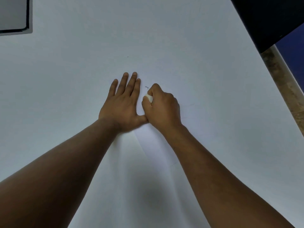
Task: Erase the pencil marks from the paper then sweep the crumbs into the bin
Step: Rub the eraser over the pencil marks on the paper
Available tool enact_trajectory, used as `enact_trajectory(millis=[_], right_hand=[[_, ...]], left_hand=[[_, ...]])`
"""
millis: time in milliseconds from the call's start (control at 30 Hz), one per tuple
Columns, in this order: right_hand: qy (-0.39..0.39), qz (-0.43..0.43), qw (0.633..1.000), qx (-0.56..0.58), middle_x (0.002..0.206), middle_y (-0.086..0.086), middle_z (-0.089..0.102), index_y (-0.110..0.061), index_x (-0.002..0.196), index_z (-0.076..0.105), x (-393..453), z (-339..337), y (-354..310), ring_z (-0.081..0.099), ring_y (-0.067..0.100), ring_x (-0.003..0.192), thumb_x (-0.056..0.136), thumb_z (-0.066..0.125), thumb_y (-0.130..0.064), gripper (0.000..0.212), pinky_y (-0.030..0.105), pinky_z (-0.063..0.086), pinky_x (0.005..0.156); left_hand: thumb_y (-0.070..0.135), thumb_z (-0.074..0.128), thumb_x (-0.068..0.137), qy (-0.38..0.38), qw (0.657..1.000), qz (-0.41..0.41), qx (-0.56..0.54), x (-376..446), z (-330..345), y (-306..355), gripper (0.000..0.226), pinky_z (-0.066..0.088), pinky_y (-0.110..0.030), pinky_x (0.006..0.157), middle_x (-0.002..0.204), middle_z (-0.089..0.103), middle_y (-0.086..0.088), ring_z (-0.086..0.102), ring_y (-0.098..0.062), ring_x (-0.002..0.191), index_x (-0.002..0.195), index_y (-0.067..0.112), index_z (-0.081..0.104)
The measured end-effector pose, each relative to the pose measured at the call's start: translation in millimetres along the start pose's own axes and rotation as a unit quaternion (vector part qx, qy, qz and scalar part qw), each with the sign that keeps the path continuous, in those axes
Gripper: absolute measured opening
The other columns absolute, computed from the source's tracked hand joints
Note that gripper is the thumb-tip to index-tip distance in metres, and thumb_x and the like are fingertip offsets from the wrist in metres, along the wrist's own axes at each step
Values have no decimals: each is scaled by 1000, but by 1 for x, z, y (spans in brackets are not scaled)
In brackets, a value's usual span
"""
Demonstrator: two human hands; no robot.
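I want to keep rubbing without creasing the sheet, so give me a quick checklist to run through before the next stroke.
1. Paper held down: left hand lies flat, fingers straight, on the paper. Ok.
2. Eraser in grip: right hand is curled round the white eraser. Ok.
3. Marks left: a small pencil mark shows just ahead of the eraser. Not ok, still to erase.
4. Sheet flat: a fold line runs between the wrists. Not ok.
5. Bin within reach: no bin in view. Cannot tell.
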State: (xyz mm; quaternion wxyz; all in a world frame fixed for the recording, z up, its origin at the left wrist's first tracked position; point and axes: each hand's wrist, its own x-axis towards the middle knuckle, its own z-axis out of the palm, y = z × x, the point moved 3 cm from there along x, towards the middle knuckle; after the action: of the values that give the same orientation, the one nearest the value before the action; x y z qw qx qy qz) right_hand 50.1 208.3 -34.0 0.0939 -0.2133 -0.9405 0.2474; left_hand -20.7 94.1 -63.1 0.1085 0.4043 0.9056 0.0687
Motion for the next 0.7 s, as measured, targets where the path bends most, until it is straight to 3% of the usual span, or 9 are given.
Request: enact_trajectory(millis=[133, 233, 333, 433, 533, 700], right_hand=[[53, 94, 992, -63, 88, 14, 67, -12, 102, 53, 7, -24, 39, 63, 38, 82, 93, 50, -29, 19, 34, 41, 65], [69, 127, 989, -37, 84, 9, 66, -11, 97, 54, 7, -37, 61, 62, 33, 78, 93, 50, -28, 18, 35, 47, 67], [66, 109, 992, 3, 81, 5, 65, -12, 96, 55, 16, -34, 56, 62, 27, 74, 92, 53, -27, 15, 36, 51, 68], [22, 36, 999, 31, 79, 4, 66, -14, 98, 55, 22, -20, 30, 63, 26, 73, 93, 54, -30, 16, 36, 53, 67], [-11, -34, 999, -23, 80, 5, 66, -14, 101, 54, 21, -9, 15, 63, 31, 74, 94, 52, -30, 18, 35, 50, 63], [44, 72, 994, -73, 85, 13, 67, -13, 97, 53, 37, -43, 72, 62, 38, 81, 93, 51, -30, 17, 33, 42, 66]], left_hand=[[99, 11, 76, -5, 1000, -10, -3, 0, 0, 2, 124, -8, -47, 127, 170, -20, -1, -24, -19, 155, 163, 13, -9], [100, 12, 76, -5, 1000, -11, -4, 1, 0, 1, 125, -8, -48, 127, 170, -21, 0, -25, -18, 155, 163, 13, -10], [100, 10, 75, -3, 1000, -12, 0, 1, 0, 1, 125, -8, -48, 127, 170, -21, -1, -25, -18, 155, 163, 12, -9], [100, 9, 75, 1, 1000, -9, -2, 1, 0, 2, 126, -6, -49, 128, 171, -18, -2, -23, -19, 156, 163, 12, -6], [100, 8, 75, 2, 1000, -10, -2, 1, 0, 2, 126, -6, -49, 128, 171, -16, -3, -21, -20, 156, 163, 11, -4], [100, 14, 77, -3, 1000, -12, -1, 0, -1, 2, 125, -7, -48, 127, 171, -19, 0, -24, -18, 155, 163, 12, -8]])
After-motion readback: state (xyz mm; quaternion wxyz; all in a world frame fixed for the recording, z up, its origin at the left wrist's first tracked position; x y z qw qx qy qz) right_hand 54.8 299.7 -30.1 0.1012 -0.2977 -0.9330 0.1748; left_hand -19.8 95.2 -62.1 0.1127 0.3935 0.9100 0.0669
